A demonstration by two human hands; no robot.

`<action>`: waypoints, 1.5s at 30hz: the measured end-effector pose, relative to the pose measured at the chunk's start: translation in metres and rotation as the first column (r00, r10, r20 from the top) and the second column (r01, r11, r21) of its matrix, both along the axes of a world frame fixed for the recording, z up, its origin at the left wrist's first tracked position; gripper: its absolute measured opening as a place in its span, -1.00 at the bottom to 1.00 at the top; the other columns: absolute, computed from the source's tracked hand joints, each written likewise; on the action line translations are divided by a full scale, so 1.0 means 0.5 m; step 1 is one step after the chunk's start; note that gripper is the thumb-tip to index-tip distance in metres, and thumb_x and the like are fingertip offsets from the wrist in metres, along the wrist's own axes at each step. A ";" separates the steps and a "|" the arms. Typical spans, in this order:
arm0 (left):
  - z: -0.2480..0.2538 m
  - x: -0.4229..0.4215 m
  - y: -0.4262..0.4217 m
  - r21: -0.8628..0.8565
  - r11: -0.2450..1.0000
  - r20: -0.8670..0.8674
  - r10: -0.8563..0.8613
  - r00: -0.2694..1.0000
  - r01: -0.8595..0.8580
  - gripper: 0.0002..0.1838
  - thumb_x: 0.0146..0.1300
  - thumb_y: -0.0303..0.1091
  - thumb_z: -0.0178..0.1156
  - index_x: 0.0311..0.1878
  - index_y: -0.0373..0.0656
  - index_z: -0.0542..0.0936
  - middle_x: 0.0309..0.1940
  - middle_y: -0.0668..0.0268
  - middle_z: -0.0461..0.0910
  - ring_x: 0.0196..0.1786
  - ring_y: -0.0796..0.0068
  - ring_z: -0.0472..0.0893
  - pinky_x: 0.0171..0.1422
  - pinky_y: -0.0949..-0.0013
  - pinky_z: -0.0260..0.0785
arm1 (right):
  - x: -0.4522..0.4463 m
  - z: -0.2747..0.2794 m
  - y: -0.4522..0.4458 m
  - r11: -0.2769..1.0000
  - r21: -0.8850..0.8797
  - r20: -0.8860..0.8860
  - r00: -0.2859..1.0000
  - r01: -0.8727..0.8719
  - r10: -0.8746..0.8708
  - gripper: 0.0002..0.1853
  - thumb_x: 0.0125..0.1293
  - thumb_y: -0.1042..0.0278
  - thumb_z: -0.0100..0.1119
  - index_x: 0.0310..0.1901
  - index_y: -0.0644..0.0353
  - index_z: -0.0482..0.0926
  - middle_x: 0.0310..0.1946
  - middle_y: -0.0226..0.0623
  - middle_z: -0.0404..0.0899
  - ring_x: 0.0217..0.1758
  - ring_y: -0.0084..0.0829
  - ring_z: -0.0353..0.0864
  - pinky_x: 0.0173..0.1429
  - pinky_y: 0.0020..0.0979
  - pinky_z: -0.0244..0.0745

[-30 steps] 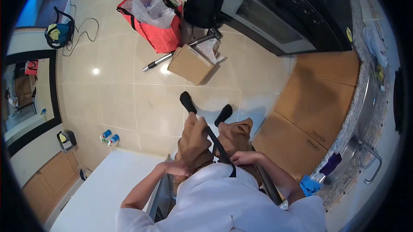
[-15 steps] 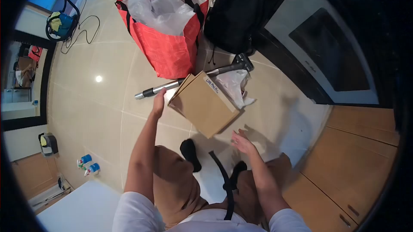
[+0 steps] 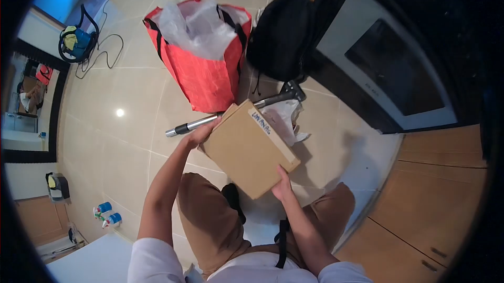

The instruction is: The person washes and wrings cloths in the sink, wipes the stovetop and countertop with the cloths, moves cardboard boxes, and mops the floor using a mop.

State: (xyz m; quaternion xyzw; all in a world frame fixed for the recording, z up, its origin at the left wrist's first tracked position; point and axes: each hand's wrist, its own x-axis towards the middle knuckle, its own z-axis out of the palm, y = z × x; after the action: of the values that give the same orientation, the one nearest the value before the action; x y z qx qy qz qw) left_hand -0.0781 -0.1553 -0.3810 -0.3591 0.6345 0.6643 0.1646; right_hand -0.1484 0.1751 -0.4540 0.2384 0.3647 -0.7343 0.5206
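A flat brown cardboard box [image 3: 244, 149] with handwriting on a pale strip is between my hands, above the tiled floor. My left hand [image 3: 202, 132] grips its left edge, the fingers partly hidden. At the lower right edge, my right hand [image 3: 282, 184] holds it with the thumb on top and the other fingers underneath. Beyond the box lie a metal tube [image 3: 191, 125] with a dark head and a crumpled white plastic bag [image 3: 283, 117].
A red bag [image 3: 197, 70] stuffed with clear plastic stands beside a black backpack [image 3: 278, 36]. An oven [image 3: 388, 67] and wooden cabinets [image 3: 430, 199] are at the right. Two spray bottles [image 3: 107, 215] and a vacuum cleaner [image 3: 77, 44] are on the left.
Both hands have gone from my waist down to the cardboard box and taken hold of it. The box has shifted toward me, and my body is now bent low with knees apart.
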 end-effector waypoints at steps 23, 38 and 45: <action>1.109 -0.286 0.244 0.137 0.912 -0.707 -0.183 0.683 0.386 -0.06 0.01 0.04 0.27 0.37 -0.22 0.07 0.44 0.19 -0.18 0.48 0.39 -0.27 0.46 0.27 -0.30 | -0.389 1.324 0.348 0.983 0.048 -0.538 0.834 0.175 -0.122 -0.51 0.34 0.02 -0.19 0.14 0.20 0.35 -0.04 -0.25 0.52 -0.02 -0.40 0.53 0.06 -0.34 0.46; 1.230 -0.990 0.421 -0.085 0.911 -0.603 -0.370 0.707 0.404 -0.37 0.35 0.10 -0.17 0.38 0.00 0.10 0.21 0.29 0.36 0.25 0.34 0.30 0.25 0.23 0.10 | -1.111 1.473 0.474 0.918 0.309 -0.724 0.688 0.250 0.056 -0.49 0.27 -0.12 -0.07 -0.02 0.19 0.47 -0.27 -0.36 0.59 -0.30 -0.53 0.60 -0.31 -0.45 0.54; 1.224 -1.064 0.474 0.050 0.924 -0.540 -0.295 0.788 0.380 -0.29 0.29 0.26 -0.23 0.35 -0.03 0.19 0.28 0.26 0.25 0.29 0.31 0.23 0.31 0.16 0.02 | -1.168 1.482 0.508 0.936 0.256 -0.796 0.602 0.240 0.063 -0.47 0.27 -0.12 -0.07 0.02 0.19 0.45 -0.17 -0.36 0.56 -0.19 -0.54 0.55 -0.18 -0.49 0.49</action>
State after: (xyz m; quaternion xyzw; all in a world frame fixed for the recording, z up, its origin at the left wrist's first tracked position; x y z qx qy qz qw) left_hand -0.6103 0.0818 0.2311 -0.0316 0.6550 0.7437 0.1298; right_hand -0.7322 0.4293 0.2871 -0.0084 0.6648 -0.7145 0.2180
